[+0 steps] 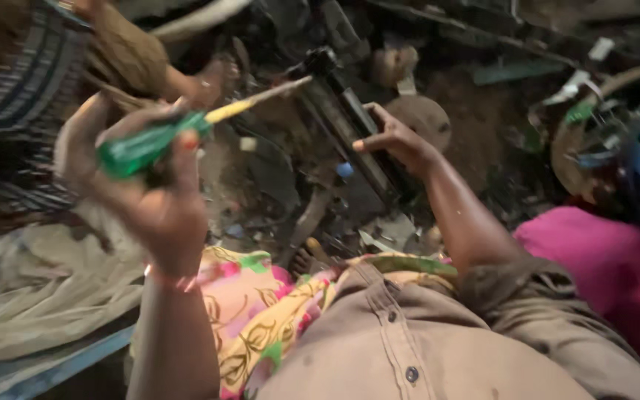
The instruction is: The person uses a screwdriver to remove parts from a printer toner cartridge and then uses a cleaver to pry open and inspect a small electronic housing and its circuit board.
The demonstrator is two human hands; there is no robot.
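Left hand [142, 185]: fingers clenched around green screwdriver [187, 130] handle; long axis slants up-right, shaft tip pointing away beyond the fingertips. Right hand [398, 141]: fingers curled, grasping the edge of a dark elongated metal part [350, 122], farther off, amid scrap.

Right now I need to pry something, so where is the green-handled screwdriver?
Left of centre in the head view: the left hand grips the screwdriver, tip toward the black device under the right hand.

I see dim, soft light, dark shadows past right hand [394, 141]. Left hand [142, 185] and green screwdriver [153, 144] smeared by blur. Whole picture fuzzy.
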